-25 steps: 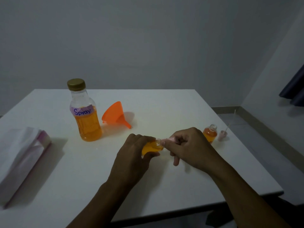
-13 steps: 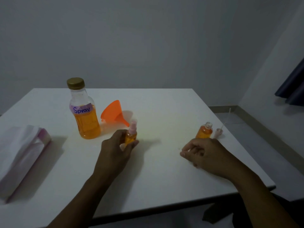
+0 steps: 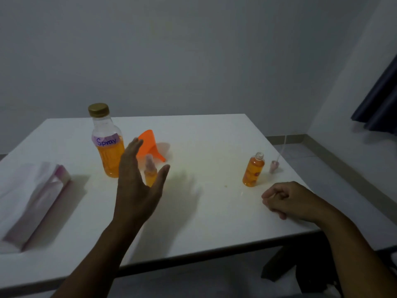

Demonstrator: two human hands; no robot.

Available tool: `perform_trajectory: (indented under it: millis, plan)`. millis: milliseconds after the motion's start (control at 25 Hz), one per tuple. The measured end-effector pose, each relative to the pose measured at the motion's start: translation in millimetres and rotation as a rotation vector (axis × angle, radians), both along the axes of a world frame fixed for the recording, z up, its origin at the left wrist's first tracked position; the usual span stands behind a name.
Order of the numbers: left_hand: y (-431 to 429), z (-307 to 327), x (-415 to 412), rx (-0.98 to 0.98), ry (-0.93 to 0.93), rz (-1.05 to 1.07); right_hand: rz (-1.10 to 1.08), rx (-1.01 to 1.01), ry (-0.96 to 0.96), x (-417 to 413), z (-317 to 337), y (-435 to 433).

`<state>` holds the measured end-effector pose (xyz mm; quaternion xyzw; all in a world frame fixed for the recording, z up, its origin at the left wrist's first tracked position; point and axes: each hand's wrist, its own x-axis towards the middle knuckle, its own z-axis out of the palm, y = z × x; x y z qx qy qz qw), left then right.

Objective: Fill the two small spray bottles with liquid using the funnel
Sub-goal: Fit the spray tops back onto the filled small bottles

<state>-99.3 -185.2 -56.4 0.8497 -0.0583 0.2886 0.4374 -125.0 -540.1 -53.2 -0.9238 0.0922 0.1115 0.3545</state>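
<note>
- The left hand (image 3: 137, 190) is spread wide, fingers extended and thumb apart, holding nothing; it hovers in front of one small spray bottle (image 3: 150, 173).
- That spray bottle stands upright on the white tabletop (image 3: 206, 147), long axis vertical, pink sprayer head on top, orange liquid inside; it shows between the thumb and fingers, and contact cannot be told.
- The second small bottle (image 3: 253, 169) stands upright near the right edge of the tabletop, neck open and pointing up, filled with orange liquid.
- Its pink sprayer head (image 3: 274, 166) rests just beside it on the right, its thin dip tube pointing up and away.
- The right hand (image 3: 285, 200) rests on the tabletop near the second bottle, fingers curled into a loose fist, gripping nothing visible.
- The orange funnel (image 3: 150, 145) lies on its side, spout pointing right and toward the camera, mouth toward the large bottle (image 3: 107, 145) labelled "Spray", which stands upright and capped.
- A tissue pack (image 3: 36, 201) lies at the left.
</note>
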Motion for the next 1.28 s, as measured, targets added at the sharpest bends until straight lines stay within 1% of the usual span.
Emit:
perform_trajectory:
  millis: [40,80,120,200,280,360,480,560,640,760,880,1120,1280]
  plan:
    - [-9.1,7.6,-4.2,0.046,-0.099,-0.036,-0.042,-0.011,-0.024,0.9,-1.3,-4.2]
    - [-20.7,12.5,-8.1,0.086,-0.137,-0.097,-0.088,-0.029,-0.047,2.4,-2.9,-7.2]
    - [-34.2,13.3,-11.0,0.114,-0.122,-0.183,-0.134,-0.047,-0.069,5.3,-5.6,-9.7]
    - [-63.8,6.0,-13.5,0.153,-0.013,-0.362,-0.253,-0.063,-0.128,13.3,-10.5,-11.2]
    - [-94.5,-7.4,-8.2,0.171,0.099,-0.461,-0.390,-0.062,-0.209,23.8,-14.5,-8.5]
    - [-127.3,-18.5,8.2,0.149,0.221,-0.492,-0.497,-0.032,-0.266,38.2,-22.7,-5.7]
    - [-174.5,-27.0,39.2,0.074,0.414,-0.507,-0.531,-0.054,-0.357,65.4,-44.2,-2.3]
    - [-193.4,-29.9,52.8,0.027,0.462,-0.512,-0.572,-0.062,-0.413,76.4,-50.7,-0.7]
    - [-200.0,-31.7,60.4,0.012,0.422,-0.531,-0.606,-0.034,-0.454,79.5,-47.3,0.4]
    - [-190.5,-29.0,59.8,-0.023,0.324,-0.561,-0.538,0.079,-0.527,72.9,-39.7,-2.1]
    - [-160.1,-22.5,52.8,-0.028,0.235,-0.546,-0.376,0.143,-0.641,60.8,-21.4,-0.1]
    - [-88.9,-20.2,20.0,0.028,0.183,-0.397,-0.057,0.113,-0.743,34.2,13.7,22.3]
    - [-73.1,-24.3,11.6,0.062,0.136,-0.361,0.017,0.003,-0.791,26.0,24.6,33.5]
